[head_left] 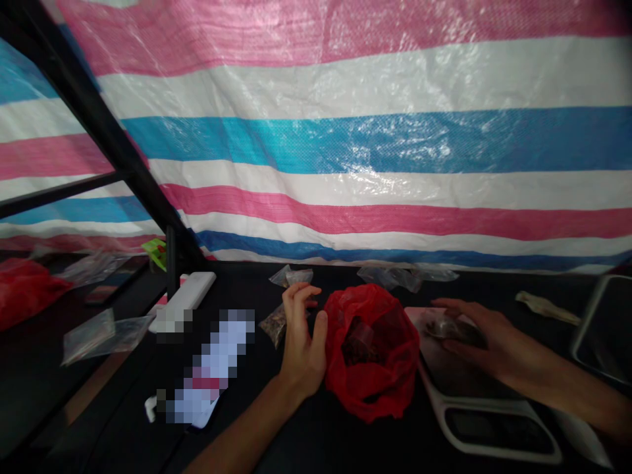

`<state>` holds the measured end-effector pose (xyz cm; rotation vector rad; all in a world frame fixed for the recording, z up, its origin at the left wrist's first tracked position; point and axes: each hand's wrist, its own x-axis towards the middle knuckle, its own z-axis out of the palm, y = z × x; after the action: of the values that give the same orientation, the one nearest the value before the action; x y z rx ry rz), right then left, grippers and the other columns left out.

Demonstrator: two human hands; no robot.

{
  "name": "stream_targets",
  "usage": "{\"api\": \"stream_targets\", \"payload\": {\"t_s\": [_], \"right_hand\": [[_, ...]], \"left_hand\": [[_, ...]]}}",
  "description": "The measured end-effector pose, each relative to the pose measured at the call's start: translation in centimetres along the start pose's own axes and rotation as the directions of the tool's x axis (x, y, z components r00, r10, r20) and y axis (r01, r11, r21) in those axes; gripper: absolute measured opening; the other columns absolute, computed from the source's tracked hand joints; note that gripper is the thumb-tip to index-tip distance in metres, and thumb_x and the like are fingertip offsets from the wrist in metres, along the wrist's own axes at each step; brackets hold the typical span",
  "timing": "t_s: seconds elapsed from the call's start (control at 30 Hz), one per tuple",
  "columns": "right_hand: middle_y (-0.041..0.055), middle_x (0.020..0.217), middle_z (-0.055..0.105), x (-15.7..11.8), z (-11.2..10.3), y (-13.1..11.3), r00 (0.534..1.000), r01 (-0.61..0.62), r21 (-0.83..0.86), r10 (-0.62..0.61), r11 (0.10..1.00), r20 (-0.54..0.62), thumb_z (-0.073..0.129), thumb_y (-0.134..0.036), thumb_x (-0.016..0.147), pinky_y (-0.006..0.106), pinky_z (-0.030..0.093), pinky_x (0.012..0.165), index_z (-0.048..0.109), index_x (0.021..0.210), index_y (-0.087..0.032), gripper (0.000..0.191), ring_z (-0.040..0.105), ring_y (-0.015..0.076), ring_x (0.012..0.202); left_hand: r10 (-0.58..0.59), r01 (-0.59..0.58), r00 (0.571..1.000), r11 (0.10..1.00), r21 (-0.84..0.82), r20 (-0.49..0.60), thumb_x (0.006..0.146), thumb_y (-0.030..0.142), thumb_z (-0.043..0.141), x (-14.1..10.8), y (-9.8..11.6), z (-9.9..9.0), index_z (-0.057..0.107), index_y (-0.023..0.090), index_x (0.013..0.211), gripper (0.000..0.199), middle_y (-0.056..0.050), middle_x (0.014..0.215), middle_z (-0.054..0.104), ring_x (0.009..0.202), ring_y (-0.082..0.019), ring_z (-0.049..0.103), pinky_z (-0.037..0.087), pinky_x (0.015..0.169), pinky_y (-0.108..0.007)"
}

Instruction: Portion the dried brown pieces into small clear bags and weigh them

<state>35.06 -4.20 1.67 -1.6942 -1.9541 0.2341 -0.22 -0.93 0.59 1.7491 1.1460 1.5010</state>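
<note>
Nearest you, your right hand (474, 329) lies over a small clear bag of dark dried material (447, 328) on the white digital scale (494, 431). The fingers (461, 309) sit together across it, though you cannot tell from this view whether they clamp it. The bag rests well inside the platform's rim. Your left hand (302, 345) holds nothing, its fingers (299, 293) curled and apart, just beside the red plastic bag (395, 382), which contains dark dried material and clear plastic. Another small clear bag (274, 326), with brownish contents, lies behind that hand. A blurred pale object (212, 368) and a white oblong case (185, 303) sit left on the black desk (316, 447). Farther off lie clear plastic bags (390, 276), before a striped tarpaulin (375, 145).
</note>
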Motion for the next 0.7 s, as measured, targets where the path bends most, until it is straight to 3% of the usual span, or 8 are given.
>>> {"api": "stream_targets", "payload": {"t_s": [0.13,0.3,0.47,0.7], "right_hand": [[0.0083,0.119,0.077,0.9,0.2,-3.4,1.000,-0.019,0.216,0.014,0.976,0.024,0.066,-0.042,0.093,0.040,0.060,0.094,0.065,0.125,-0.029,0.035,0.075,0.0303,0.105],[0.0050,0.136,0.071,0.3,2.2,-7.9,0.970,0.211,-0.001,-0.209,0.978,0.121,0.060,-0.032,0.099,0.048,0.053,0.106,0.062,0.139,-0.036,0.040,0.068,0.0299,0.123],[0.0053,0.134,0.073,0.1,4.2,-7.4,0.968,0.236,-0.132,-0.221,0.963,0.120,0.064,-0.041,0.098,0.054,0.054,0.106,0.052,0.153,-0.037,0.056,0.069,0.0304,0.122],[0.0003,0.136,0.073,0.3,3.5,-7.7,0.972,0.221,-0.114,-0.210,0.968,0.104,0.063,-0.041,0.099,0.047,0.055,0.102,0.053,0.151,-0.039,0.053,0.070,0.0272,0.119]], "left_hand": [[-0.050,0.049,0.998,0.999,-0.011,-0.039,0.106,0.029,0.044,0.1,0.2,0.0,0.057,0.026,0.123,0.022,-0.010,0.133,0.045,0.122,-0.024,0.052,0.050,0.102,-0.040],[-0.079,0.079,0.990,0.997,-0.005,-0.115,0.107,0.029,0.040,0.2,0.5,-0.1,0.056,0.025,0.122,0.023,-0.009,0.129,0.044,0.118,-0.023,0.052,0.051,0.100,-0.040],[-0.131,0.128,0.983,0.991,-0.030,-0.125,0.105,0.029,0.043,0.4,0.5,0.0,0.057,0.025,0.120,0.020,-0.008,0.124,0.046,0.110,-0.022,0.055,0.050,0.097,-0.038],[-0.125,0.124,0.987,0.992,-0.018,-0.103,0.105,0.022,0.040,0.1,0.2,0.4,0.055,0.025,0.119,0.020,-0.007,0.120,0.044,0.108,-0.020,0.052,0.048,0.101,-0.040]]}}
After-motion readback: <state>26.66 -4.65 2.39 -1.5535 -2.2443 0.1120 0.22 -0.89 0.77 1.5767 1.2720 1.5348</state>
